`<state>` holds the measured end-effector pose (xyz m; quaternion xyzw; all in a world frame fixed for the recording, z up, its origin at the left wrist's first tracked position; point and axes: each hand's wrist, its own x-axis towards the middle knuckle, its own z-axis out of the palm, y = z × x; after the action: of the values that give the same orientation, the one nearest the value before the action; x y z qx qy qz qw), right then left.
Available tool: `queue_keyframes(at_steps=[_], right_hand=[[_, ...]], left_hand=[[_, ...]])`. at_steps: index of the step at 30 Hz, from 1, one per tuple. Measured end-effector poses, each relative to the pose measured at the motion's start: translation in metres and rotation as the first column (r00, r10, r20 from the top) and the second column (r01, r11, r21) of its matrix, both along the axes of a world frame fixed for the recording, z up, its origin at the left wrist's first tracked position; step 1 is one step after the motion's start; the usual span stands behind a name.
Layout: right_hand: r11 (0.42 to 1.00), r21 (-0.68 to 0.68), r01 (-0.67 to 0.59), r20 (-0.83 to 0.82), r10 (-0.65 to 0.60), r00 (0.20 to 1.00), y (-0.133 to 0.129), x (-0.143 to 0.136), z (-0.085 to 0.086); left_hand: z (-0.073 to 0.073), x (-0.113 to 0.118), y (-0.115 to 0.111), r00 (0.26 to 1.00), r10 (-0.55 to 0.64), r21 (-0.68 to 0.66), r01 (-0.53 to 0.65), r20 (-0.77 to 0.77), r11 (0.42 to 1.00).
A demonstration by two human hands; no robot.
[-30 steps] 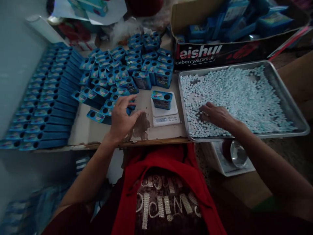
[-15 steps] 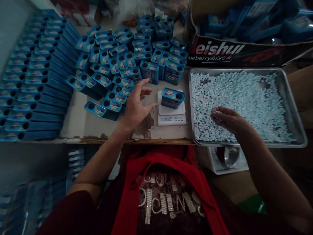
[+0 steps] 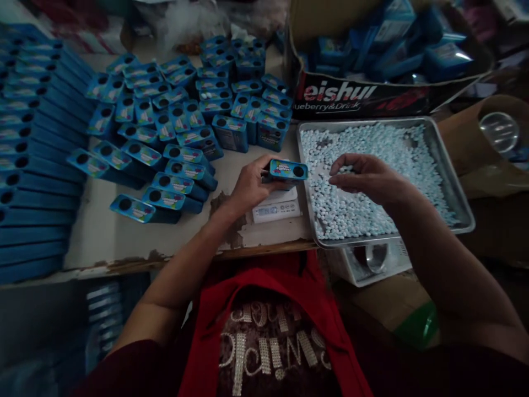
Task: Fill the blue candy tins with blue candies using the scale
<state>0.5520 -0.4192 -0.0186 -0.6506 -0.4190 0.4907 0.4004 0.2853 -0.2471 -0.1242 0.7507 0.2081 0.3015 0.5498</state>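
My left hand (image 3: 253,187) is closed around the sides of a blue candy tin (image 3: 288,170), which has a round dark hole in its top. The tin is over the white digital scale (image 3: 276,211); whether it still touches the plate is hidden. My right hand (image 3: 367,179) hovers over a metal tray (image 3: 452,165) of small pale blue and white candies (image 3: 372,212). Its thumb and index finger curl together at the tips, and anything between them is too small to make out.
Several blue tins (image 3: 165,182) stand on the table left of the scale, with long rows of tins (image 3: 37,182) further left. A black printed carton (image 3: 330,96) full of blue tins is behind the tray. A brown bag (image 3: 467,132) stands at the right.
My left hand has gone from open beside the scale to gripping the tin. My right hand has moved left over the tray, towards the tin. The whole view has shifted.
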Motion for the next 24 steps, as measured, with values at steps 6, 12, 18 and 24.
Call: queue_keyframes(at_steps=[6, 12, 18, 24], right_hand=[[0.982, 0.137, -0.127, 0.383, 0.065, 0.922, 0.007, 0.002, 0.040], [0.966, 0.175, -0.189, 0.515, 0.073, 0.854, -0.003, 0.011, 0.041], [0.968, 0.153, -0.201, 0.561, 0.083, 0.824, -0.021, 0.018, 0.034], [0.965, 0.121, -0.231, 0.559, 0.126, 0.820, -0.029, 0.024, 0.031]], left_hand=[[0.019, 0.029, -0.025, 0.999, 0.032, 0.162, -0.033, 0.013, 0.986], [0.024, 0.054, -0.043, 0.999, -0.024, 0.139, 0.029, -0.042, 0.990], [0.021, 0.068, -0.051, 0.998, -0.055, 0.122, 0.059, -0.039, 0.991], [0.016, 0.074, -0.060, 0.997, -0.065, 0.122, 0.069, -0.030, 0.990]])
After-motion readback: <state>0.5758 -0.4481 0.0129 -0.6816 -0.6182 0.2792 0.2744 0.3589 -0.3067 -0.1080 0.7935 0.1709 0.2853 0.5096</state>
